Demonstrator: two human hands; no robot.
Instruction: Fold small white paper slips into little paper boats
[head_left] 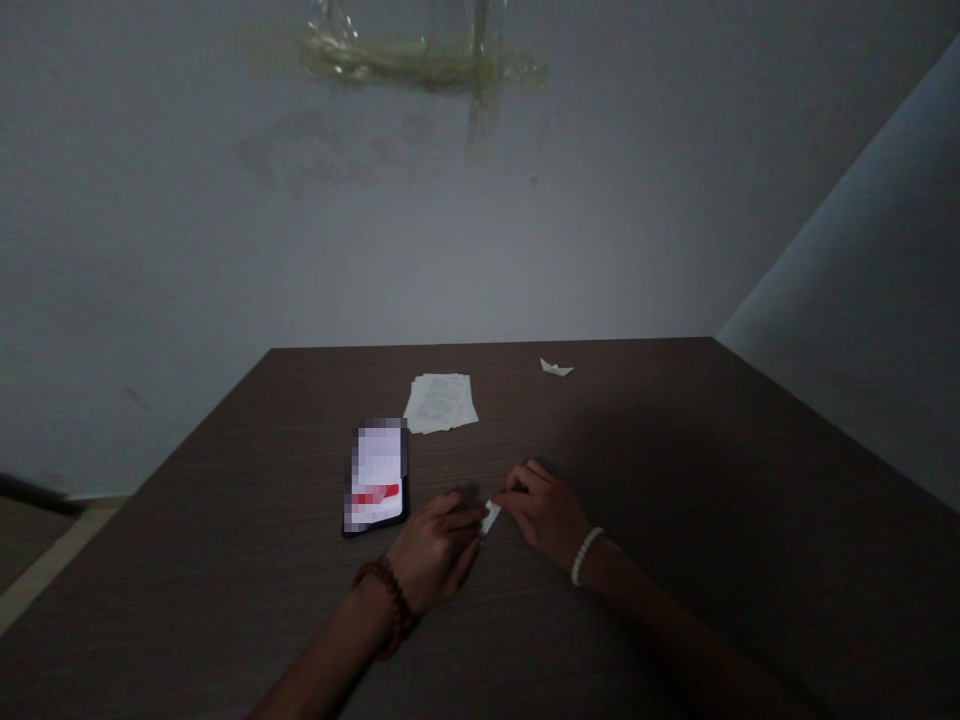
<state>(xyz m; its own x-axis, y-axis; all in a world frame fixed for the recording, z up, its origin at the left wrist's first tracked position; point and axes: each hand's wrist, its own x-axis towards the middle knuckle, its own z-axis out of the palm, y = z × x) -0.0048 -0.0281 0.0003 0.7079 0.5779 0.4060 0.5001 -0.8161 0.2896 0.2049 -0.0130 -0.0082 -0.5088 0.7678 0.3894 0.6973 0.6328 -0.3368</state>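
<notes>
A small narrow piece of folded white paper [490,517] lies at the tabletop between my two hands. My left hand [436,545], with a brown beaded bracelet at the wrist, has its fingertips closed on the paper's left side. On the upper right end, the thumb and index finger of my right hand [546,508] pinch the paper; a white beaded bracelet circles that wrist. The fingers cover part of the paper. Left of my left hand lies a phone [377,474] with a lit screen, blurred into blocks.
A loose stack of printed white sheets [441,402] lies beyond the phone. Farther back to the right sits a small folded paper boat [556,369]. The dark wooden table [262,480] meets a grey wall [600,250] at its far edge.
</notes>
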